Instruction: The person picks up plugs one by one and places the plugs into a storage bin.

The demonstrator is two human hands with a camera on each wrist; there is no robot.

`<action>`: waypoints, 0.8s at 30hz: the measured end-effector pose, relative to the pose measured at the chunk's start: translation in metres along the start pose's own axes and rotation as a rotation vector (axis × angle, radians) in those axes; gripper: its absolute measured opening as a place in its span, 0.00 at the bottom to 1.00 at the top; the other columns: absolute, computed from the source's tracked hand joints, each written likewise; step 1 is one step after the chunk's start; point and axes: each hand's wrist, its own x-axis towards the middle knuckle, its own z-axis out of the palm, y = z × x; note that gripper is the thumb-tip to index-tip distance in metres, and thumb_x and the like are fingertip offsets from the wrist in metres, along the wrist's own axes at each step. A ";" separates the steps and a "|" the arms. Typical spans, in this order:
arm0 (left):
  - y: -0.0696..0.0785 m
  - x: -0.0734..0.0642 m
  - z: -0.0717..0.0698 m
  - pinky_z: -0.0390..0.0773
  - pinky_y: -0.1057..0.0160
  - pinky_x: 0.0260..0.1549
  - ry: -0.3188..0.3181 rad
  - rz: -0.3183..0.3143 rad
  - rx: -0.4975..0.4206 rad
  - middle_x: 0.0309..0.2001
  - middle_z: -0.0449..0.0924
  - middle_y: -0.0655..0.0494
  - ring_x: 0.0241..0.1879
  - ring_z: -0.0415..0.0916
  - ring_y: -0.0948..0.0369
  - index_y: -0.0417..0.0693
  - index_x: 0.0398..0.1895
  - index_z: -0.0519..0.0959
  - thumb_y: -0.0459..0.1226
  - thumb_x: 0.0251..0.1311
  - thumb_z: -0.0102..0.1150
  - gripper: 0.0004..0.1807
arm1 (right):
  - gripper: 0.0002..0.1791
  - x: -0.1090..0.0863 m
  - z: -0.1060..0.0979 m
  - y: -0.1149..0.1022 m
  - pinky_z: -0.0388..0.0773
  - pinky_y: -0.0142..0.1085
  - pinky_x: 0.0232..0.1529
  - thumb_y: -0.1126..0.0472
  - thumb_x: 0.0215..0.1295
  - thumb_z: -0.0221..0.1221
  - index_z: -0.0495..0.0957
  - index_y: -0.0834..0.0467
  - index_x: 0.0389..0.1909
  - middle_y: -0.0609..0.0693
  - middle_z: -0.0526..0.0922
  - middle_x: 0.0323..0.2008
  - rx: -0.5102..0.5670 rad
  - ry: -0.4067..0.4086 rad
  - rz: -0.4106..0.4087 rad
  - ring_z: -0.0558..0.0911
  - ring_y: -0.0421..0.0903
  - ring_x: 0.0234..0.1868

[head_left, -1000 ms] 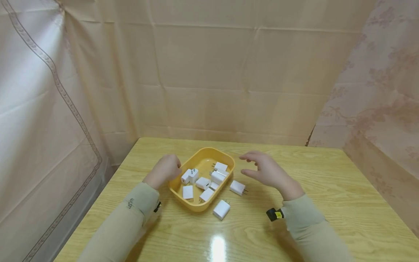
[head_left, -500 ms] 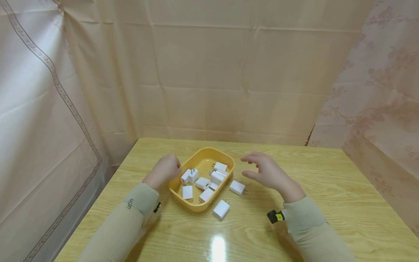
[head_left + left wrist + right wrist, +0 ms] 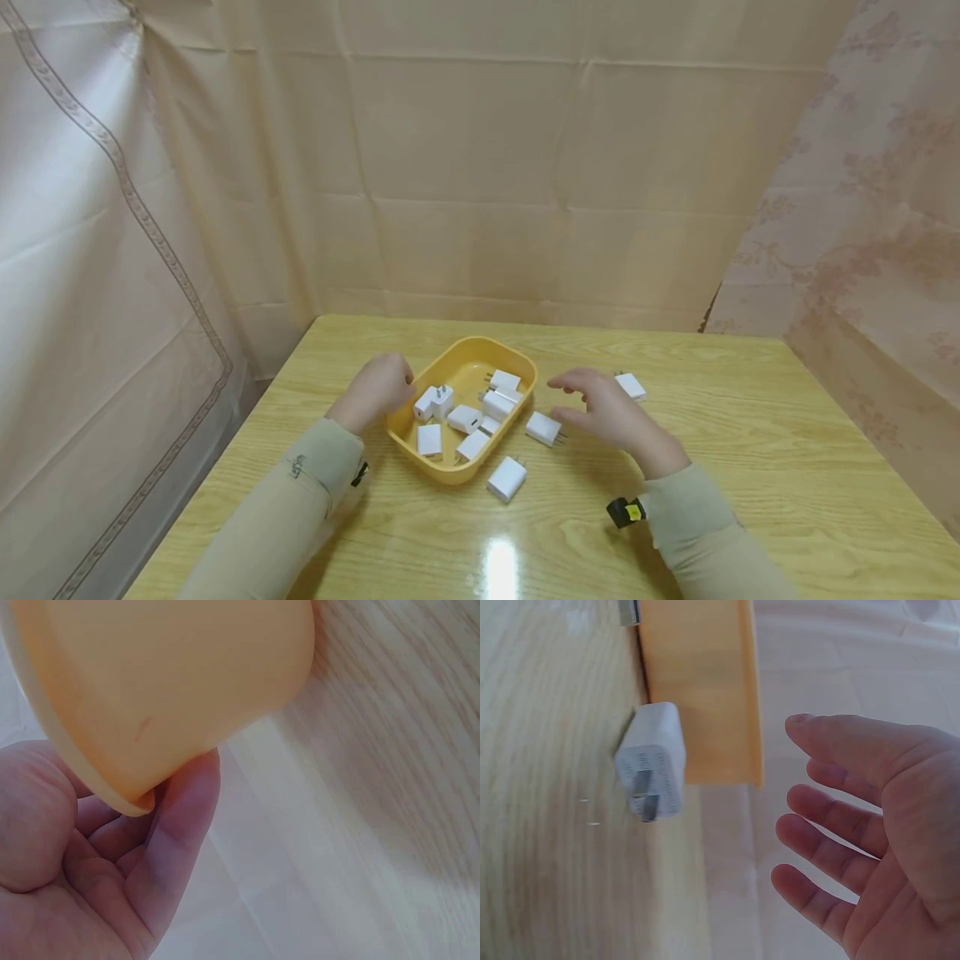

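Note:
A yellow plastic basin (image 3: 438, 475) sits on the table with several white charger plugs inside, among them a white plug (image 3: 466, 418) near its middle. My left hand (image 3: 375, 389) grips the basin's left rim; in the left wrist view, fingers (image 3: 184, 825) curl round the rim from outside. To the right of the basin hovers my right hand (image 3: 607, 408), its fingers spread and holding nothing. Just left of it lies a charger plug (image 3: 543, 428), prongs pointing right, which the right wrist view also shows. Another charger plug (image 3: 507, 479) lies in front of the basin.
One more white charger plug (image 3: 631, 386) lies behind my right hand, its prongs toward the back. The wooden table (image 3: 750, 433) reaches to cloth hangings (image 3: 480, 167) at the back and sides.
My right hand has shifted slightly toward me and lower, and the charger plug behind it has come into view. The left hand and basin stay where they were.

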 end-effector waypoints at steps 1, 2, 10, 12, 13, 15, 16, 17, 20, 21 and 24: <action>0.000 0.000 0.000 0.61 0.68 0.14 -0.002 -0.008 -0.004 0.12 0.64 0.60 0.14 0.60 0.64 0.47 0.12 0.74 0.29 0.62 0.58 0.19 | 0.24 0.000 0.001 0.000 0.80 0.51 0.49 0.59 0.64 0.70 0.81 0.61 0.59 0.54 0.83 0.54 -0.004 0.001 0.004 0.80 0.53 0.51; 0.000 0.000 -0.001 0.62 0.68 0.14 -0.004 -0.012 -0.004 0.13 0.65 0.59 0.15 0.61 0.64 0.46 0.13 0.76 0.29 0.62 0.58 0.18 | 0.24 -0.001 0.003 0.001 0.80 0.50 0.48 0.58 0.64 0.70 0.81 0.61 0.59 0.53 0.83 0.54 -0.011 0.002 0.007 0.80 0.53 0.51; 0.001 0.000 0.000 0.65 0.67 0.15 -0.016 -0.024 -0.009 0.15 0.71 0.57 0.16 0.65 0.63 0.43 0.18 0.82 0.30 0.63 0.58 0.14 | 0.23 -0.004 0.014 0.009 0.80 0.48 0.46 0.58 0.63 0.71 0.82 0.61 0.57 0.53 0.84 0.52 -0.035 -0.002 -0.010 0.81 0.52 0.49; 0.001 0.000 0.000 0.64 0.67 0.15 -0.013 -0.023 -0.009 0.14 0.69 0.58 0.16 0.63 0.63 0.44 0.16 0.80 0.30 0.62 0.58 0.15 | 0.23 -0.005 0.016 0.010 0.80 0.49 0.47 0.59 0.63 0.70 0.82 0.62 0.57 0.53 0.84 0.52 -0.021 -0.012 -0.009 0.81 0.52 0.49; 0.001 0.000 0.000 0.63 0.67 0.15 -0.010 -0.021 -0.009 0.14 0.68 0.58 0.16 0.63 0.63 0.44 0.15 0.79 0.30 0.62 0.58 0.16 | 0.23 -0.005 0.017 0.011 0.80 0.49 0.48 0.59 0.63 0.70 0.82 0.62 0.57 0.53 0.84 0.52 -0.015 -0.019 -0.005 0.81 0.53 0.49; 0.001 0.000 0.001 0.62 0.68 0.14 -0.006 -0.017 -0.007 0.13 0.66 0.59 0.15 0.62 0.64 0.46 0.13 0.77 0.30 0.62 0.58 0.17 | 0.23 -0.006 0.019 0.011 0.79 0.50 0.49 0.59 0.63 0.70 0.82 0.62 0.58 0.53 0.84 0.52 0.002 -0.032 0.010 0.81 0.53 0.50; 0.001 0.000 0.001 0.61 0.68 0.14 -0.005 -0.016 -0.006 0.13 0.66 0.59 0.15 0.61 0.64 0.46 0.13 0.76 0.30 0.62 0.58 0.18 | 0.23 -0.007 0.021 0.011 0.79 0.50 0.50 0.59 0.63 0.70 0.82 0.62 0.58 0.53 0.84 0.52 0.009 -0.038 0.018 0.81 0.53 0.50; 0.001 0.000 0.001 0.61 0.68 0.14 -0.004 -0.015 -0.005 0.12 0.66 0.59 0.15 0.61 0.64 0.46 0.13 0.76 0.30 0.62 0.58 0.18 | 0.23 -0.007 0.022 0.011 0.79 0.50 0.50 0.59 0.63 0.70 0.82 0.62 0.58 0.53 0.84 0.52 0.013 -0.044 0.025 0.81 0.54 0.50; 0.001 -0.001 0.000 0.62 0.68 0.14 -0.006 -0.016 -0.004 0.13 0.66 0.59 0.15 0.62 0.64 0.45 0.14 0.78 0.30 0.62 0.58 0.17 | 0.23 -0.007 0.026 0.012 0.78 0.51 0.52 0.59 0.63 0.71 0.82 0.62 0.58 0.53 0.84 0.52 0.024 -0.064 0.044 0.81 0.54 0.50; 0.001 -0.001 -0.001 0.62 0.68 0.14 -0.005 -0.014 -0.003 0.13 0.67 0.59 0.15 0.62 0.64 0.45 0.15 0.79 0.30 0.62 0.58 0.16 | 0.23 -0.007 0.027 0.013 0.78 0.51 0.52 0.59 0.63 0.71 0.82 0.62 0.58 0.53 0.84 0.52 0.020 -0.069 0.044 0.81 0.54 0.50; 0.000 -0.001 -0.001 0.63 0.68 0.15 -0.005 -0.011 0.000 0.13 0.68 0.59 0.15 0.62 0.63 0.44 0.15 0.79 0.30 0.62 0.58 0.16 | 0.24 -0.006 0.031 0.014 0.78 0.51 0.53 0.58 0.62 0.71 0.82 0.61 0.58 0.53 0.84 0.52 0.014 -0.088 0.050 0.81 0.52 0.51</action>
